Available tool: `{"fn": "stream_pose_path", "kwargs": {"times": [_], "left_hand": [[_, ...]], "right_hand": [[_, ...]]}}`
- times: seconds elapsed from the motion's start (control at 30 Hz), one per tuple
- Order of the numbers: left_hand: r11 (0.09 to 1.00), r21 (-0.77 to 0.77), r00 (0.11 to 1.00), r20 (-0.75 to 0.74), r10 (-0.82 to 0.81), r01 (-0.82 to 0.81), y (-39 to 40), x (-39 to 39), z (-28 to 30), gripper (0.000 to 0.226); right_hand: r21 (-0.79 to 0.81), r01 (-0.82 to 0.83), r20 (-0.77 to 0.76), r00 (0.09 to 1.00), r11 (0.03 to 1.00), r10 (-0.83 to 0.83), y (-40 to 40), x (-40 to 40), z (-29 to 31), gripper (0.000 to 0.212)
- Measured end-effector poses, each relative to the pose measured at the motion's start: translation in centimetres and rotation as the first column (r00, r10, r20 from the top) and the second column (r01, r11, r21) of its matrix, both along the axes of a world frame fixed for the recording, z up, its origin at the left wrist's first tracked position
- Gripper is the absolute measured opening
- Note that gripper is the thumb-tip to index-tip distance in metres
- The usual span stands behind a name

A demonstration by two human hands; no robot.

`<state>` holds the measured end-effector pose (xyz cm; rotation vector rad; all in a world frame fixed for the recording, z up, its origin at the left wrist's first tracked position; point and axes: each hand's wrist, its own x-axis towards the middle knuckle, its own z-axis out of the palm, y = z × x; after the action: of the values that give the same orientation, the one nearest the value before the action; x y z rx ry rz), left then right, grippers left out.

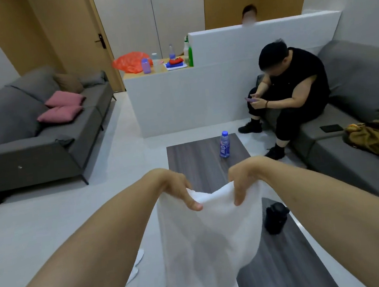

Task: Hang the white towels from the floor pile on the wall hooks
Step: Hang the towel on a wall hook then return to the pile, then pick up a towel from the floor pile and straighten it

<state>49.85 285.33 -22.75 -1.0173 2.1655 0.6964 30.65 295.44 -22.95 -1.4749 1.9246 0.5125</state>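
White towel [209, 240] hangs between left hand [177, 189] and right hand [244, 179] — both pinching (top edge).

floor [50, 218]: pale | sofa [28, 128]: grey, left | low table [197, 161]: dark wood | door [82, 37]: tan

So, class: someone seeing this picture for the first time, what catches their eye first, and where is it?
First, the white towel at centre bottom, held up by its top edge, the left hand and right hand each pinching it. Beyond it, a blue bottle stands on the dark table. At right, a person in black sits on a grey sofa.
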Motion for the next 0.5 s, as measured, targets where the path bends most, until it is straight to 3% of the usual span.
{"fn": "stream_pose_path", "kwargs": {"times": [0.07, 0.13, 0.2, 0.27, 0.37, 0.5], "left_hand": [[0.993, -0.112, 0.999, 0.047, -0.022, 0.027, -2.0, -2.5, -1.1, 0.062], [0.929, -0.369, 0.999, -0.05, -0.003, -0.016, -4.1, -4.6, -1.5, 0.041], [0.805, -0.576, 0.974, -0.225, 0.011, -0.142, -5.9, -6.3, -0.3, 0.024], [0.693, -0.671, 0.925, -0.38, -0.017, -0.263, -7.7, -7.9, 2.3, 0.015], [0.593, -0.684, 0.832, -0.553, -0.042, -0.425, -9.8, -9.5, 8.4, 0.01], [0.577, -0.512, 0.641, -0.767, 0.026, -0.637, -10.3, -10.3, 15.8, 0.029]], "right_hand": [[-0.041, 0.04, 0.01, 0.999, 0.998, -0.04, -2.5, -2.3, -1.2, 0.038], [-0.222, 0.123, 0.003, 0.992, 0.967, -0.125, -5.2, -4.6, -2.0, 0.032], [-0.466, 0.238, 0.032, 0.967, 0.852, -0.252, -7.7, -6.5, -1.5, 0.025], [-0.665, 0.257, 0.03, 0.947, 0.701, -0.32, -9.7, -8.0, 1.2, 0.017], [-0.825, 0.185, -0.026, 0.931, 0.534, -0.364, -11.3, -9.3, 7.6, 0.014], [-0.908, 0.13, -0.044, 0.915, 0.398, -0.401, -11.0, -10.0, 14.8, 0.018]]}}
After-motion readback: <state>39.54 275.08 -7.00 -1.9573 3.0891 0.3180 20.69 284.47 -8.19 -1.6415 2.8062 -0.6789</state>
